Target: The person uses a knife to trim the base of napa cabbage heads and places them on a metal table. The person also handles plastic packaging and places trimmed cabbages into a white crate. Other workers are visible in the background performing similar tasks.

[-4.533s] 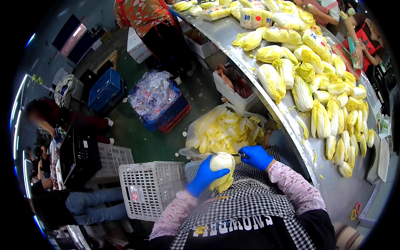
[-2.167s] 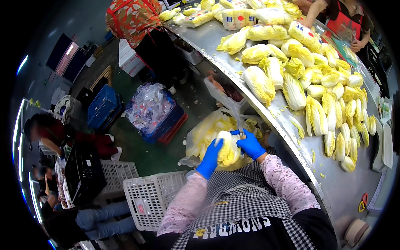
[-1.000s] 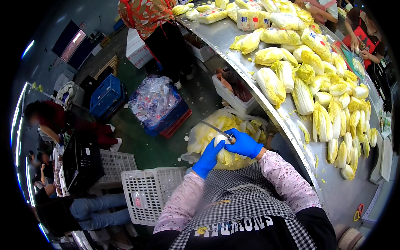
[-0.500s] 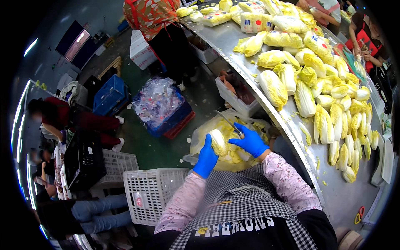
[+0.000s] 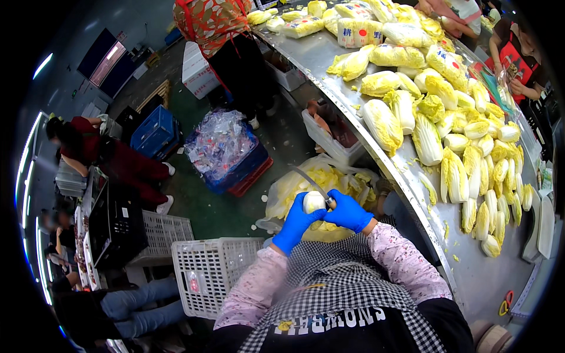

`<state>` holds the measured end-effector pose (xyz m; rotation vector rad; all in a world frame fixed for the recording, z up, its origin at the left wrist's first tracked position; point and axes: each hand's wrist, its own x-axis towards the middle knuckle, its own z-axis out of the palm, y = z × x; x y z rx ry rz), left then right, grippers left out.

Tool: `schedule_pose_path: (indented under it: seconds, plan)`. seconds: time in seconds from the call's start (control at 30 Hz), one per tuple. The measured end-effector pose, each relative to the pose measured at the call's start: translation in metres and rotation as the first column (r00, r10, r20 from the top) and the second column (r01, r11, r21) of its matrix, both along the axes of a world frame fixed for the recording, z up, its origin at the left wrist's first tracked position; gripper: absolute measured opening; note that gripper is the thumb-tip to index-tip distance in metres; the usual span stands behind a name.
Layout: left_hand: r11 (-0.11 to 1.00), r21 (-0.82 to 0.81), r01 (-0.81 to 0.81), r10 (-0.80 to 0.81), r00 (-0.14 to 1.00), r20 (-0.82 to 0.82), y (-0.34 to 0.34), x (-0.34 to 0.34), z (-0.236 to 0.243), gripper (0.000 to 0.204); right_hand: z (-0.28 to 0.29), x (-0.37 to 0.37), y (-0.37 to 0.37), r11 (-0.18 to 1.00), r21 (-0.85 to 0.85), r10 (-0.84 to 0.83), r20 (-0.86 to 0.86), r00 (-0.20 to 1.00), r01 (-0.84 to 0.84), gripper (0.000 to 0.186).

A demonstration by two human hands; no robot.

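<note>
White and full of holes, a crate (image 5: 206,276) sits at the lower left. Near the middle, the left hand (image 5: 296,222) has its fingers curled around a little cabbage (image 5: 313,202). Beside it, the right hand (image 5: 349,213) has its fingers wrapped around a knife (image 5: 313,183). More cabbages (image 5: 428,141) lie on the bench (image 5: 471,276) at upper right.
</note>
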<state>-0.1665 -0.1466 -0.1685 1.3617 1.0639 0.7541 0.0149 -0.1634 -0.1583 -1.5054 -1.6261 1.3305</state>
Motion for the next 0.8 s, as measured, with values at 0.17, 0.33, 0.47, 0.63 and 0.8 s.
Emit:
schedule_pose_path:
  seconds: [0.17,0.33,0.47,0.63,0.8]
  plan:
    - [0.991,-0.069,0.114,-0.108,0.991,0.082,0.007,-0.01,0.002,0.044,0.01,0.0,-0.004,0.984,-0.178,-0.033,-0.267,0.963,-0.016,0.054]
    - [0.881,-0.436,0.187,0.066,0.861,0.504,0.008,-0.024,-0.008,0.042,0.024,-0.005,-0.004,0.951,-0.302,-0.044,-0.364,0.93,-0.073,0.054]
    - [0.981,-0.17,0.093,-0.046,0.964,0.262,0.014,-0.021,-0.02,0.044,0.008,-0.01,-0.004,0.957,-0.288,-0.099,-0.381,0.919,-0.016,0.051]
    - [0.931,0.364,-0.005,0.153,0.912,-0.381,0.03,-0.018,-0.005,0.046,0.019,0.012,-0.009,0.956,-0.29,-0.17,-0.398,0.901,0.052,0.048]
    - [0.83,-0.544,0.12,0.267,0.772,0.577,0.026,-0.037,-0.007,0.064,-0.017,0.03,0.012,0.959,-0.177,-0.239,-0.072,0.968,0.223,0.056]
